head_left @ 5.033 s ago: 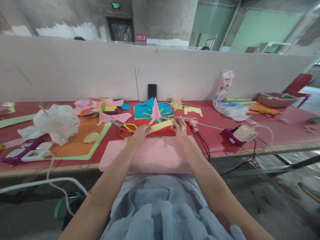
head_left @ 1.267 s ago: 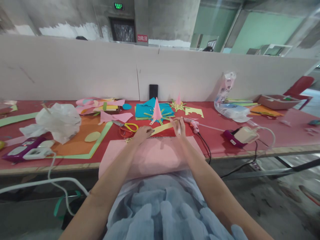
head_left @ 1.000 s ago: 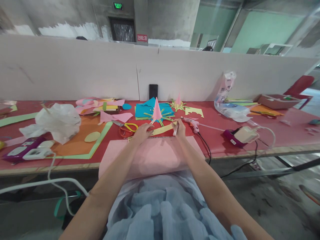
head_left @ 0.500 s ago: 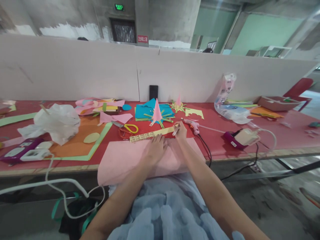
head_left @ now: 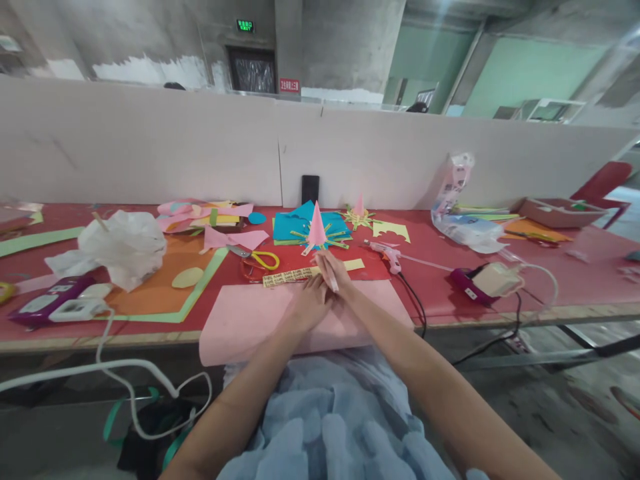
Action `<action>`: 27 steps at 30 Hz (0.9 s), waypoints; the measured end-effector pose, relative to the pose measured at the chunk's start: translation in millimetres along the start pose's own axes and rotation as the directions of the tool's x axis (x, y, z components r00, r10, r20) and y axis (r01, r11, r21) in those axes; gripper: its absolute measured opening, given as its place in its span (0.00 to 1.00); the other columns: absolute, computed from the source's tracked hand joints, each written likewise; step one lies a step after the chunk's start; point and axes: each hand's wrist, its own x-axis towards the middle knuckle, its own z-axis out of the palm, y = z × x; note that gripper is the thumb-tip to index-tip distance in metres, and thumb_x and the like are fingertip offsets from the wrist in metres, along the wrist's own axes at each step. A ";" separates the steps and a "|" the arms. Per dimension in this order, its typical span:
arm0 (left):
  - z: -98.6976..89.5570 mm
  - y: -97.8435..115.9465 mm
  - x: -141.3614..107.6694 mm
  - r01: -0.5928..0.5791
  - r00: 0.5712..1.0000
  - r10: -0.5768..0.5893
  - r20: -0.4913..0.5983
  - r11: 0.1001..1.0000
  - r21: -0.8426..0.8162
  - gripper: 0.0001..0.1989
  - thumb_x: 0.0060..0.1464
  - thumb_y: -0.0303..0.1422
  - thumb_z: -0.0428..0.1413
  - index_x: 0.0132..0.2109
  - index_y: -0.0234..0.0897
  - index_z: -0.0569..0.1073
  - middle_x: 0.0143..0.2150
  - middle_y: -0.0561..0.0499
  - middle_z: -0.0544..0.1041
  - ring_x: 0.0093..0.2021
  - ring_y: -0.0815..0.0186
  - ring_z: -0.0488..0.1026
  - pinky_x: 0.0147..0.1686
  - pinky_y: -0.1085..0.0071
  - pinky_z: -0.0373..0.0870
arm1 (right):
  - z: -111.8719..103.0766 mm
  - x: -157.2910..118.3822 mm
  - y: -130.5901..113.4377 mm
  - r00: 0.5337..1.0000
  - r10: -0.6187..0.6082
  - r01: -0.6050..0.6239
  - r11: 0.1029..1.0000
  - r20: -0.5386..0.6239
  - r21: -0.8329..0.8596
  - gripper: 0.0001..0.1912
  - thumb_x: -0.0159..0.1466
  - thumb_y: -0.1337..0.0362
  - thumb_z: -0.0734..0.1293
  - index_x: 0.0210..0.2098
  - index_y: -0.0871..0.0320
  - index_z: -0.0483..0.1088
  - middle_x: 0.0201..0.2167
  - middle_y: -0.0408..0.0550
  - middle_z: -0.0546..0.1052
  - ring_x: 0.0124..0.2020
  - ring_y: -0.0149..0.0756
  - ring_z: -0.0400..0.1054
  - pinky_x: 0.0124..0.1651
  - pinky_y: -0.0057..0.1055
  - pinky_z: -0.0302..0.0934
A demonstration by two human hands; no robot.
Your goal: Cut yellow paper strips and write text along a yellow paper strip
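Observation:
A pale yellow paper strip [head_left: 286,276] with rows of dark writing on its left part lies across the upper edge of a pink paper sheet [head_left: 240,317]. My left hand [head_left: 310,303] rests on the strip, fingers stretched out and pressing it down. My right hand [head_left: 340,272] is closed around a slim whitish pen [head_left: 332,281], held right beside my left fingers above the strip. Its tip is hidden. Just beyond stands a pink paper cone [head_left: 317,228] with yellow-green strips spreading from its base, on blue paper [head_left: 287,227].
Yellow-handled scissors [head_left: 263,259] lie left of the strip. To the right is a pink glue gun [head_left: 389,255] with a black cord. A second cone piece [head_left: 359,212], purple power strips [head_left: 53,300] and a crumpled white plastic bag [head_left: 120,247] are also on the red table [head_left: 425,280].
My right hand has moved left with the pen, from the strip's blank right end to beside my left hand. The view has shifted slightly.

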 end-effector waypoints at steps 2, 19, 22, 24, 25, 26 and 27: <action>-1.1 0.6 0.2 0.005 1.000 -0.005 -0.005 1.000 0.005 0.19 0.54 0.30 0.48 0.53 0.36 0.67 0.56 0.42 0.69 0.59 0.58 0.62 0.60 0.60 0.56 | 2.5 -1.0 -1.6 0.987 -0.073 0.072 0.997 0.140 0.009 0.12 0.63 0.53 0.60 0.36 0.53 0.69 0.33 0.45 0.76 0.37 0.36 0.72 0.43 0.33 0.65; -3.5 5.1 2.0 0.102 0.992 -0.112 0.051 0.980 0.172 0.21 0.59 0.33 0.43 0.57 0.30 0.64 0.59 0.36 0.66 0.60 0.53 0.61 0.58 0.55 0.56 | -4.7 14.5 12.7 0.996 0.077 -0.079 0.995 0.035 0.058 0.13 0.62 0.51 0.60 0.39 0.52 0.65 0.29 0.44 0.75 0.31 0.36 0.72 0.37 0.32 0.66; -12.5 -3.4 10.5 0.024 0.986 -0.056 0.160 0.981 0.195 0.21 0.59 0.36 0.45 0.56 0.31 0.65 0.58 0.37 0.66 0.58 0.53 0.62 0.57 0.55 0.58 | -21.3 30.8 7.5 0.986 0.163 -0.156 0.895 -0.019 -0.417 0.11 0.64 0.58 0.58 0.43 0.54 0.66 0.31 0.48 0.76 0.34 0.39 0.72 0.38 0.32 0.64; -16.5 -10.5 15.9 -0.050 0.975 0.005 0.222 0.978 0.200 0.18 0.60 0.34 0.43 0.54 0.32 0.65 0.55 0.40 0.69 0.56 0.57 0.65 0.55 0.58 0.61 | -32.3 43.3 4.3 0.970 0.244 -0.191 0.711 -0.016 -0.676 0.12 0.64 0.62 0.58 0.45 0.57 0.66 0.35 0.52 0.77 0.38 0.42 0.72 0.39 0.32 0.62; -17.2 -13.9 17.6 -0.072 0.971 0.021 0.238 0.975 0.210 0.18 0.61 0.33 0.42 0.54 0.32 0.65 0.55 0.41 0.69 0.55 0.58 0.66 0.55 0.59 0.61 | -36.8 48.8 3.3 0.958 0.286 -0.190 0.621 -0.007 -0.761 0.13 0.63 0.63 0.59 0.46 0.59 0.65 0.36 0.54 0.77 0.39 0.43 0.72 0.39 0.32 0.62; -16.9 -16.9 18.3 -0.080 0.969 0.023 0.245 0.971 0.225 0.18 0.61 0.33 0.41 0.55 0.32 0.65 0.55 0.41 0.69 0.56 0.58 0.65 0.55 0.60 0.61 | -40.5 53.3 2.9 0.948 0.318 -0.181 0.546 0.002 -0.818 0.15 0.63 0.63 0.58 0.48 0.60 0.64 0.37 0.56 0.77 0.40 0.43 0.72 0.39 0.32 0.61; -15.8 -19.4 18.1 -0.090 0.967 0.027 0.253 0.966 0.242 0.18 0.61 0.32 0.41 0.55 0.32 0.65 0.56 0.40 0.69 0.57 0.58 0.65 0.55 0.60 0.61 | -43.3 56.6 3.1 0.936 0.352 -0.168 0.492 0.018 -0.854 0.16 0.63 0.64 0.58 0.50 0.62 0.64 0.38 0.57 0.77 0.41 0.44 0.72 0.39 0.32 0.61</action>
